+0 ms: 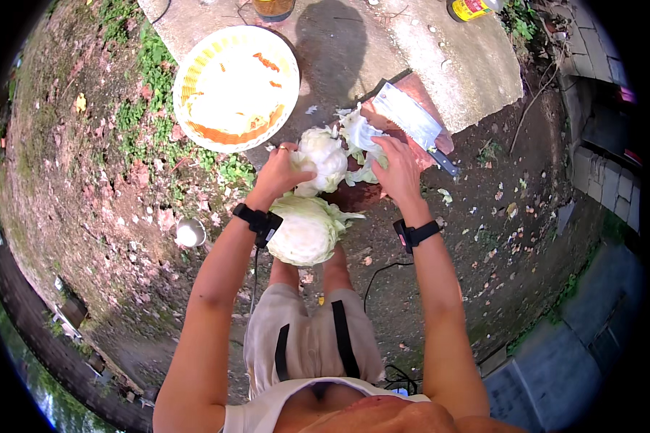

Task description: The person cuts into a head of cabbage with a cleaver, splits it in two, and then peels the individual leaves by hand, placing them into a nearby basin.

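Note:
My left hand (pixel 283 172) grips the left side of a piece of pale cabbage (pixel 323 158), thumb across its front. My right hand (pixel 396 165) is at some loose cabbage leaves (pixel 362 132) to the right, fingertips on them; whether it pinches them is unclear. Nearer my body, a large cut cabbage (pixel 303 230) lies with its pale face up, just below the smaller piece. A cleaver with a broad blade (pixel 406 113) and dark handle lies flat on a reddish board (pixel 428 100), beyond my right hand.
A round white basket (pixel 238 138), glaring in the sun, stands on the stone slab (pixel 482 70) at the upper left. A jar (pixel 273 8) and a yellow-labelled container (pixel 468 8) are at the slab's far side. A small metal cup (pixel 190 233) stands on the ground at left.

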Tool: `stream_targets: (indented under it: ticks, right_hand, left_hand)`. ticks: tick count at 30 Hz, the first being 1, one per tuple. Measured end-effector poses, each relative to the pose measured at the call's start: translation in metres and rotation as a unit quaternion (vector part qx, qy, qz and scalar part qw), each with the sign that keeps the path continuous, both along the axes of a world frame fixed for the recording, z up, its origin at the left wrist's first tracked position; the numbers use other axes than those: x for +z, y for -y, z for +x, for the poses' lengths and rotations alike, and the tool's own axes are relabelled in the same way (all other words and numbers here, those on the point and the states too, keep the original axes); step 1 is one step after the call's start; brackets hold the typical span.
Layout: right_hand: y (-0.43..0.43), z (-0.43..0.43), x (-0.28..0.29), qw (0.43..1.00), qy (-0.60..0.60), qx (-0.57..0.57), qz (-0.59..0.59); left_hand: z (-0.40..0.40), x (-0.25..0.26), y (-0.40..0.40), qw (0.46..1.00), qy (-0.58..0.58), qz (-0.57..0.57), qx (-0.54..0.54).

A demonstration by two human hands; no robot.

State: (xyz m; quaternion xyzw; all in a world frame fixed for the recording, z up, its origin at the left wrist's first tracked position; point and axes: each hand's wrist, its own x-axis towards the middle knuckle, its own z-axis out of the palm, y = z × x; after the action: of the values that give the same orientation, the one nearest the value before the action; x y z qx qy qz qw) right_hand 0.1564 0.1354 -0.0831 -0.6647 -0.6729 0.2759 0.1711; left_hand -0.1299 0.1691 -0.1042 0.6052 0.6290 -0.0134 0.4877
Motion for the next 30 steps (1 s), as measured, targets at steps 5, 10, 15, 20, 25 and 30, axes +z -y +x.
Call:
stream_targets:
  ticks: [5, 10, 15, 20, 25, 30]
  right_hand:
    - [-0.019, -0.012, -0.011, 0.991, 0.125, 0.034, -0.032]
    - [-0.016, -0.006, -0.011, 0.992, 0.116, 0.028, -0.050]
    - [0.002, -0.021, 0.027, 0.996, -0.007, -0.016, 0.090]
    - [0.021, -0.036, 0.067, 0.986, 0.011, 0.011, 0.163]
    - [0.025, -0.038, 0.090, 0.993, -0.069, 0.053, 0.083]
    - [0.018, -0.017, 0.100, 0.970, -0.239, -0.032, 0.012]
  left_hand:
    - [0.012, 0.018, 0.006, 0.997, -0.034, 0.065, -0.032]
    - [0.023, 0.046, 0.004, 0.981, -0.006, 0.192, -0.036]
    - [0.048, 0.067, 0.009, 0.942, 0.273, -0.131, 0.147]
    - [0.095, 0.067, 0.033, 0.867, 0.409, -0.153, 0.240]
    - [0.085, 0.065, 0.030, 0.755, 0.514, -0.215, 0.346]
    - [0.082, 0.073, 0.028, 0.822, 0.449, -0.142, 0.319]
